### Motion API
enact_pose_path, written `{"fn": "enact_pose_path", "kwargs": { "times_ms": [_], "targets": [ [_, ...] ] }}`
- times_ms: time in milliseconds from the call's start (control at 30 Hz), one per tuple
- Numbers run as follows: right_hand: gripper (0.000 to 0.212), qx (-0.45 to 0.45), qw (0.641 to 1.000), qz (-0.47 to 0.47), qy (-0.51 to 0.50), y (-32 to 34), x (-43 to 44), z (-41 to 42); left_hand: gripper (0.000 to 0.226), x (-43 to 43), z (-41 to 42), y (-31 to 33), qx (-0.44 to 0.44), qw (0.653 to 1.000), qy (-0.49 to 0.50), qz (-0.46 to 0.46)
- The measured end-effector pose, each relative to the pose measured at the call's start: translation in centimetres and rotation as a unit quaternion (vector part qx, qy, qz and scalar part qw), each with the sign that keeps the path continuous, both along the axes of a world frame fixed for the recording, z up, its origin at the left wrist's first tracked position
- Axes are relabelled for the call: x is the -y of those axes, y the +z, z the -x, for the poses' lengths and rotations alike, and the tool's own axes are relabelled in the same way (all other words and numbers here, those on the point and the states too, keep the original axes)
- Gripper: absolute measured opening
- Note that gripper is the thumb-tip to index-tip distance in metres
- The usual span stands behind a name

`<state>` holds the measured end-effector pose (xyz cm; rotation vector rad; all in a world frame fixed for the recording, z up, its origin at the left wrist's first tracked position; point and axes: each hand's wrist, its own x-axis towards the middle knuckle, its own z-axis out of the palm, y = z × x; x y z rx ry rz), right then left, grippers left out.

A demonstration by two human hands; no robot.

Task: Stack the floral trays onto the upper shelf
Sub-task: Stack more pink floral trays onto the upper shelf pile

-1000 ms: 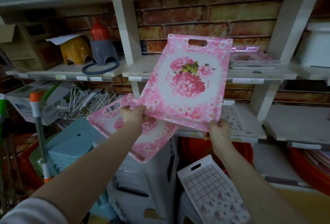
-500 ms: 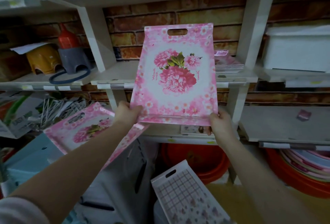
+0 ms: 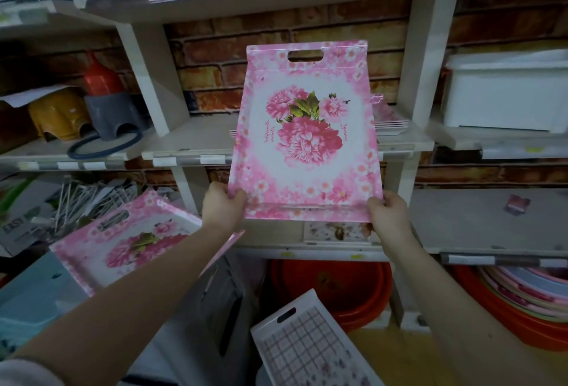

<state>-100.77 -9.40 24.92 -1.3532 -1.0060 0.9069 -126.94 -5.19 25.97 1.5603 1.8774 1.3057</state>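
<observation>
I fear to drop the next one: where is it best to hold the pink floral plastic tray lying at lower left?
By its near short end, coming from your side. The lying pink floral plastic tray is face up, tilted, its handle slot at the far end; the near end juts out toward you. The left hand and right hand grip the upright pink floral tray.

Shelf stack (image 3: 392, 123) mostly behind held tray (image 3: 307, 145)
</observation>
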Motion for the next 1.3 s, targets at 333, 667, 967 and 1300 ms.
{"fn": "enact_pose_path", "kwargs": {
  "times_ms": [333,667,967,1300],
  "targets": [
    [0.017,0.026,0.997,-0.017,-0.071,0.4,-7.1,0.3,0.019,-6.1,0.0,0.8,0.009,1.000,-0.025,-0.004],
    [0.016,-0.022,0.994,-0.047,-0.095,3.3,-19.1,3.0,0.038,-19.5,3.0,3.1,0.002,0.999,-0.051,0.018],
    [0.013,-0.121,0.989,-0.050,-0.076,6.1,-29.7,4.3,0.039,-31.0,4.5,6.2,0.024,0.996,-0.071,0.049],
    [0.008,-0.179,0.982,-0.007,-0.055,7.1,-37.6,6.7,0.042,-37.8,6.5,6.1,0.067,0.995,-0.037,0.068]
  ]
}}
